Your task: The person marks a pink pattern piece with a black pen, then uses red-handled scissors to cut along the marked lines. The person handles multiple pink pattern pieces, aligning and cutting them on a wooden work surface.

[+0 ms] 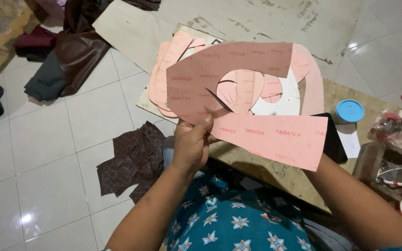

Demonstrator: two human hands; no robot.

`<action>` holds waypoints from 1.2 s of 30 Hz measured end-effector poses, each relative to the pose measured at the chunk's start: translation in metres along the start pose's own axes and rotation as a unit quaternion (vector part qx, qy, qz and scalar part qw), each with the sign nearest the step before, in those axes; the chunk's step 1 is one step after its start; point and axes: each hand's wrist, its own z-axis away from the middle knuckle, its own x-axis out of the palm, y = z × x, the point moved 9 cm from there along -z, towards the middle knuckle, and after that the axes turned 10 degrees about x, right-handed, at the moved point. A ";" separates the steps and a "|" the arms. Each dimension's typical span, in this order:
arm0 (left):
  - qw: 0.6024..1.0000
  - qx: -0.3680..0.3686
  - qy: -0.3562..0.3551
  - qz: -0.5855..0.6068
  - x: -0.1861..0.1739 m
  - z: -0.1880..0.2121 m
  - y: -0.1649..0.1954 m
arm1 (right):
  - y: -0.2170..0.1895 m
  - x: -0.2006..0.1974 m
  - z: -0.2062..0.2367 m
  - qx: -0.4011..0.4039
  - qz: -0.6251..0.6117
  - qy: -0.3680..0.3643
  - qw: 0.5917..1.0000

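Observation:
My left hand (191, 143) is shut on the lower left edge of a large pink board sheet (257, 69), thumb on top, holding it up in front of me. The sheet curves round a cut-out hole in its middle and has red printing on it. A dark scissor blade (219, 100) lies across the sheet at the edge of the hole, just above my thumb. My right forearm (354, 200) comes in from the lower right and passes behind the sheet's lower strip (275, 137), which hides my right hand.
Several cut pink pieces (170, 60) are stacked on a board behind the sheet. A blue-lidded jar (349, 110) and a dark flat object (335, 142) sit on the low wooden table (340, 90). Patterned brown fabric scraps (133, 158) and brown leather (77, 51) lie on the tiled floor.

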 end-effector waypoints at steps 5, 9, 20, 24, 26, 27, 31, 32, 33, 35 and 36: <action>1.000 0.006 0.007 0.007 -0.001 0.002 0.002 | -0.006 0.006 0.002 0.001 0.001 0.000 1.000; 0.999 0.023 -0.019 0.038 -0.001 0.002 0.000 | -0.008 0.005 0.002 -0.003 0.002 0.006 1.000; 0.998 -0.017 0.042 0.050 -0.015 0.001 -0.017 | -0.023 0.010 0.005 -0.033 0.018 0.028 0.999; 0.997 -0.020 0.051 0.052 -0.019 0.002 -0.022 | -0.030 0.019 0.011 -0.053 0.046 0.035 0.997; 0.996 -0.028 0.053 0.059 -0.020 0.003 -0.024 | -0.035 0.025 0.014 -0.061 0.066 0.033 0.995; 0.996 -0.033 0.057 0.065 -0.021 0.003 -0.025 | -0.038 0.029 0.015 -0.065 0.080 0.028 0.994; 0.991 -0.060 0.093 0.081 -0.029 0.004 -0.034 | -0.049 0.037 0.017 -0.055 0.174 0.001 0.983; 0.990 -0.058 0.097 0.089 -0.031 0.004 -0.034 | -0.048 0.038 0.016 -0.045 0.211 -0.005 0.976; 0.989 -0.056 0.101 0.096 -0.033 0.004 -0.034 | -0.047 0.038 0.015 -0.036 0.250 -0.008 0.968; 0.988 -0.044 0.099 0.106 -0.036 0.003 -0.033 | -0.039 0.035 0.009 -0.002 0.268 -0.005 0.963; 0.989 -0.035 0.094 0.108 -0.037 0.004 -0.031 | -0.032 0.031 0.005 0.026 0.244 0.004 0.969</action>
